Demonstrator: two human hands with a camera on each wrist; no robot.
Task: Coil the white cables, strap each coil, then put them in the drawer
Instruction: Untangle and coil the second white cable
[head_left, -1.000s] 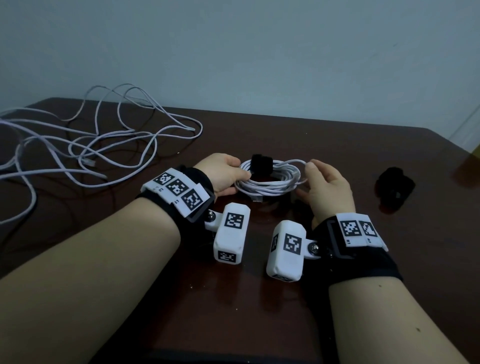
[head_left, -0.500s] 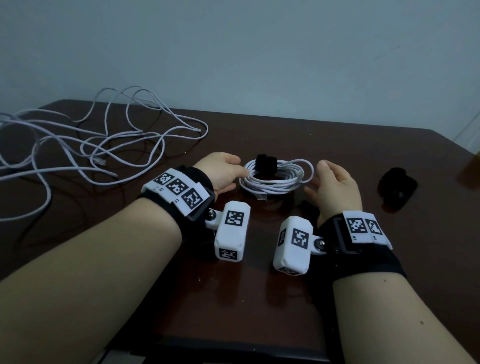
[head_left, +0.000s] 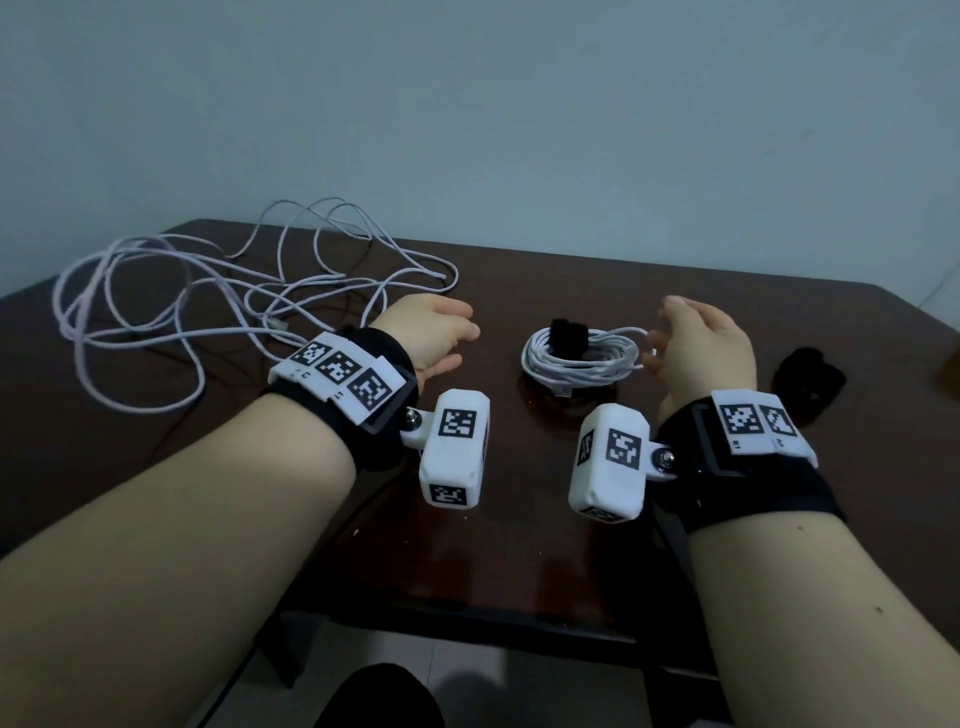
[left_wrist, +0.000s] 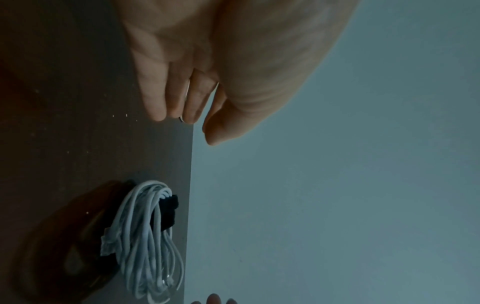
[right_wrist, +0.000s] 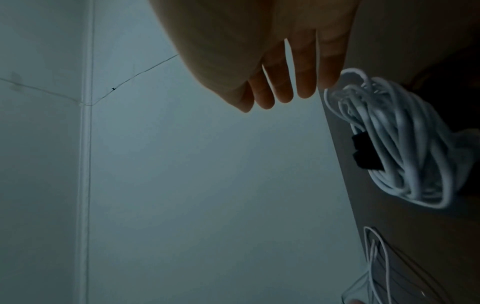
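Dark wood table (head_left: 519, 545): brown and glossy, set against a pale blue-grey wall (head_left: 519, 130); its near edge shows below the forearms.
Strapped coil (head_left: 582, 358): 1 white cable wound into a flat ring, lying on the table between the 2 hands; a clear plug end pokes out on its near side.
Black strap (head_left: 567, 335): wrapped round the far-left part of the strapped coil, closed on it; in the left wrist view it (left_wrist: 168, 214) sits on the side of the ring toward the wall.
Loose white cables (head_left: 218, 306): a sprawling tangle on the far-left part of the table, uncoiled, well apart from the strapped coil; some loops (right_wrist: 376, 257) show in the right wrist view.
Spare strap (head_left: 808, 382): a dark rolled piece on the table at the right, just beyond the right wrist; its detail is too dim to read.
Left hand (head_left: 431, 338): hovers to the left of the strapped coil, apart from it, fingers loosely bent and holding nothing; the left wrist view shows the fingers (left_wrist: 155, 92) relaxed above the table.
Right hand (head_left: 701, 348): just beside the right edge of the strapped coil, fingers spread and nearly straight (right_wrist: 283, 82), gripping nothing; whether a fingertip brushes the outer loop I cannot tell.
Wrist rigs: each forearm wears a black band with white marker tags, and a white camera block (head_left: 454, 447) hangs inward from each.
Drawer: none in sight from where the views look.
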